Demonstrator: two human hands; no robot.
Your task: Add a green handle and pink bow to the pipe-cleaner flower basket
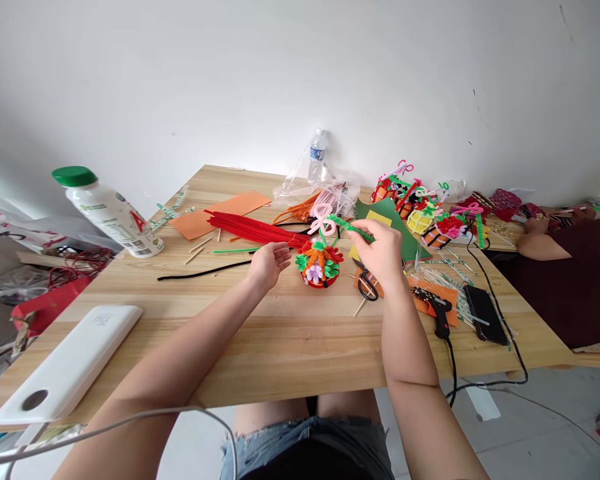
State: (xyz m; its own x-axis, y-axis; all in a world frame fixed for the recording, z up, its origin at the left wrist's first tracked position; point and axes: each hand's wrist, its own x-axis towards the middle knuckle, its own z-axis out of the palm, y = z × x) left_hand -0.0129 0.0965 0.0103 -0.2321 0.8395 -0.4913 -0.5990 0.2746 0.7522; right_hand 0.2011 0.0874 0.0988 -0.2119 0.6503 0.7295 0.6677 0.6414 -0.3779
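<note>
A small basket of pipe-cleaner flowers (pixel 316 273), red, orange, green and lilac, stands on the wooden table (pixel 290 340) in front of me. Above its flowers rises a pink pipe-cleaner bow (pixel 322 220). To the left of the basket is my left hand (pixel 271 265), holding nothing, fingers stretched out and palm turned towards the flowers. My right hand (pixel 381 250), up and to the right, pinches a fuzzy green pipe cleaner (pixel 345 225). Its free end reaches left to beside the bow; whether they touch I cannot tell. Black-handled scissors (pixel 368 285) lie below that hand, partly hidden.
Red pipe cleaners (pixel 253 228) lie behind my left hand. A glue gun (pixel 437 308), its cord and a phone (pixel 485 313) are at right, below several finished baskets (pixel 423 217). A white bottle (pixel 115 213) and power bank (pixel 70 360) stand left. Another person's arm (pixel 540 240) shows far right.
</note>
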